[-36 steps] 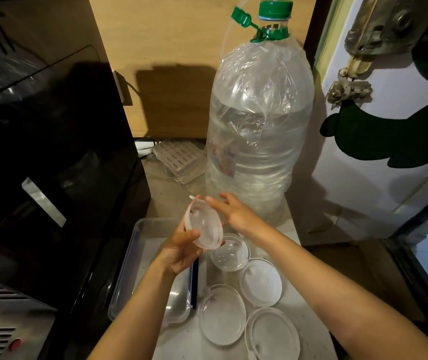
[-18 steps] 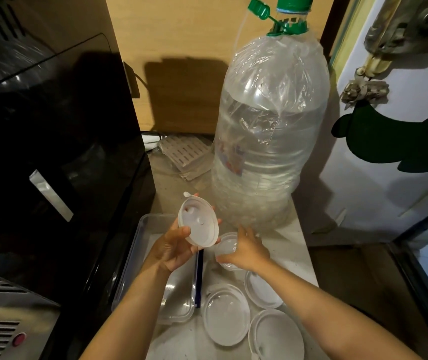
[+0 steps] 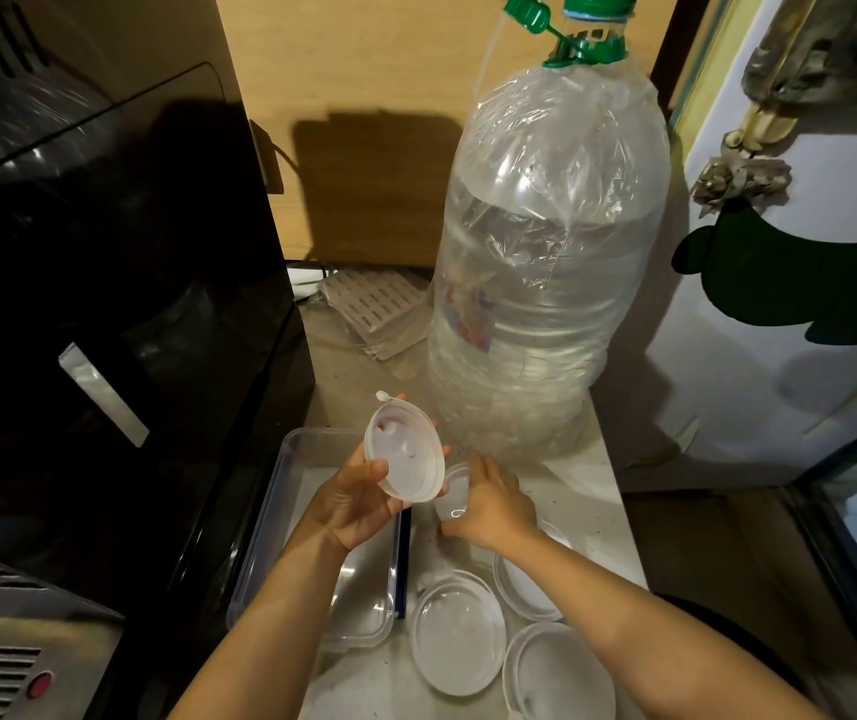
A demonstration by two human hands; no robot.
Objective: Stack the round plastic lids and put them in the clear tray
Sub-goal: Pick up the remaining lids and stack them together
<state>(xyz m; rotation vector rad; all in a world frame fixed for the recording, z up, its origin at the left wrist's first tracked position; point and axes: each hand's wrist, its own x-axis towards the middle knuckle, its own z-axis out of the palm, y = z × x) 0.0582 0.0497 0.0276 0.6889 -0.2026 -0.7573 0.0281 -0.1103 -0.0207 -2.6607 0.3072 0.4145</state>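
Note:
My left hand (image 3: 351, 504) holds a round translucent lid (image 3: 405, 454) tilted up above the clear tray (image 3: 280, 480). My right hand (image 3: 488, 504) rests on a smaller round lid (image 3: 455, 488) lying on the counter just right of the tray, fingers curled around its edge. Three more round lids lie on the counter nearer to me: one in the middle (image 3: 457, 631), one partly under my right forearm (image 3: 525, 584), one at the bottom edge (image 3: 556, 678). The tray looks empty apart from reflections.
A large water bottle (image 3: 545, 283) wrapped in plastic stands right behind the lids. A black appliance (image 3: 104, 330) walls off the left side. Slatted plastic pieces (image 3: 374, 309) lie at the back. The counter's right edge (image 3: 618, 511) drops off beside a white door.
My right hand dropped from beside the held lid down onto the small lid on the counter. My left hand kept its lid raised above the tray.

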